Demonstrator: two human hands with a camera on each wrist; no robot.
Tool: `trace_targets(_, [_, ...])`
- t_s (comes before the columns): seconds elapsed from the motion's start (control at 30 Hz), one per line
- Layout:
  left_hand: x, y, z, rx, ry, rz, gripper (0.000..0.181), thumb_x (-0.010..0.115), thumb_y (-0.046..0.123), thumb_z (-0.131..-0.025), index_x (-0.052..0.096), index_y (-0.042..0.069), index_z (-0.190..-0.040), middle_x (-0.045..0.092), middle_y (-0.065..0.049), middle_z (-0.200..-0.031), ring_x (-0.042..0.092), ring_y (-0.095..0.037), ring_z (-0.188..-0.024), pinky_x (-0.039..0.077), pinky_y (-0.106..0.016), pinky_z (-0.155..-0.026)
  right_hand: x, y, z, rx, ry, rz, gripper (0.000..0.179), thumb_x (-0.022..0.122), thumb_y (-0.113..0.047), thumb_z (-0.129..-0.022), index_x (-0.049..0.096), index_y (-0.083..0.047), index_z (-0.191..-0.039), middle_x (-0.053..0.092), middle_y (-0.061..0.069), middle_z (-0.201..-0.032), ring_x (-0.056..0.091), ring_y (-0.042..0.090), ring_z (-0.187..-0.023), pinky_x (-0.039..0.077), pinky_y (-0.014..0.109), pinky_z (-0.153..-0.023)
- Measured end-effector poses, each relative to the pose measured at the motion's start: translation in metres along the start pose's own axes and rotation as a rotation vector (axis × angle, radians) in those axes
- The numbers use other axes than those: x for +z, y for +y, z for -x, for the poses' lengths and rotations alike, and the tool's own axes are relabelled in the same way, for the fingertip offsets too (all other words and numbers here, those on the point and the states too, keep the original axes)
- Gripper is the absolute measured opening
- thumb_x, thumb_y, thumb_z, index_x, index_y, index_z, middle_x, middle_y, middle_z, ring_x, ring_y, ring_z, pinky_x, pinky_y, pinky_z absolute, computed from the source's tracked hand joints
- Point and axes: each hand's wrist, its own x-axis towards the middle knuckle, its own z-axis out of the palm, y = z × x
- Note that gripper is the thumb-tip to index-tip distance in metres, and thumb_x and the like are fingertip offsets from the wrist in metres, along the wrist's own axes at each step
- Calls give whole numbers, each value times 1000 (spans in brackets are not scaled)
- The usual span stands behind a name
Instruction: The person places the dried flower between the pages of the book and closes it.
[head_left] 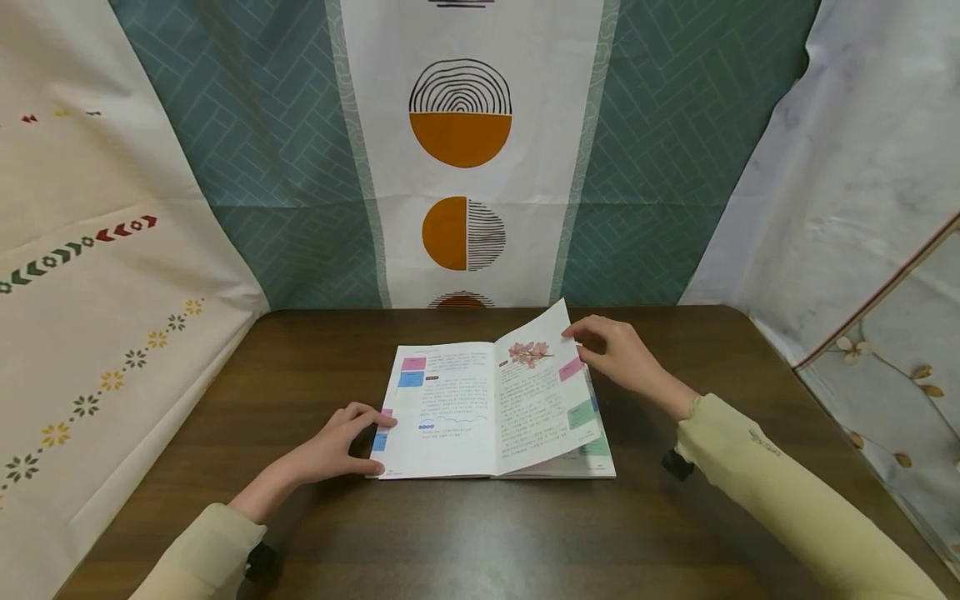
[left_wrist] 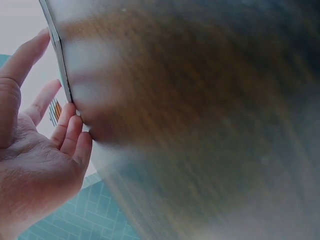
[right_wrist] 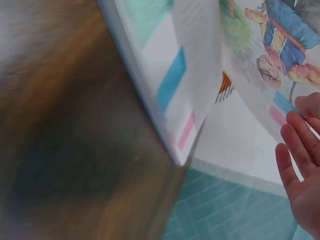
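Note:
An open book point(head_left: 442, 454) lies flat on the brown table, with printed text and coloured blocks along its page edges. My right hand point(head_left: 622, 358) pinches the outer edge of a right-hand page point(head_left: 536, 417), near its upper corner. That page is lifted at a slant and has a pink flower picture at its top. Underneath it, part of the right side of the book shows. In the right wrist view the underside of the raised page point(right_wrist: 250, 90) carries a painted figure. At the book's left edge my left hand point(head_left: 345, 442) rests its fingers and thumb on the left page's margin.
The brown table point(head_left: 315, 358) extends around the book on all sides. Behind it hangs a green and white patterned cloth point(head_left: 637, 150). Pale cloths point(head_left: 90, 333) hang at the left and right sides. Each wrist wears a black device point(head_left: 678, 463) below the sleeve cuff.

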Motion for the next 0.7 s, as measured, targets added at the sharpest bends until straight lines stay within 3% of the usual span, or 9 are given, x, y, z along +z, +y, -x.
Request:
trace_targets(0.3, [1, -2, 1, 2, 3, 4, 63, 83, 35, -78, 57, 21, -133, 44, -13, -137, 37, -30, -119, 41, -44, -92, 7, -22, -33, -116, 23, -14, 21, 67, -3, -90, 71, -9, -110, 72, 7, -107, 65, 15, -89, 58, 35, -83])
trace_targets(0.47, [1, -2, 2, 15, 6, 11, 62, 82, 35, -79, 58, 20, -133, 44, -12, -136, 37, -29, -118, 40, -45, -92, 15, -40, -55, -170, 15, -42, 16, 66, -3, -92, 73, -8, -105, 73, 8, -103, 67, 17, -89, 58, 36, -82])
trace_targets(0.7, [1, -1, 1, 11, 5, 5, 61, 82, 35, -79, 58, 20, -133, 44, -12, -136, 37, -29, -118, 40, -46, -93, 29, -65, -80, -177, -51, -57, 13, 66, -8, -94, 74, -10, -104, 74, 6, -104, 68, 18, -95, 57, 37, -88])
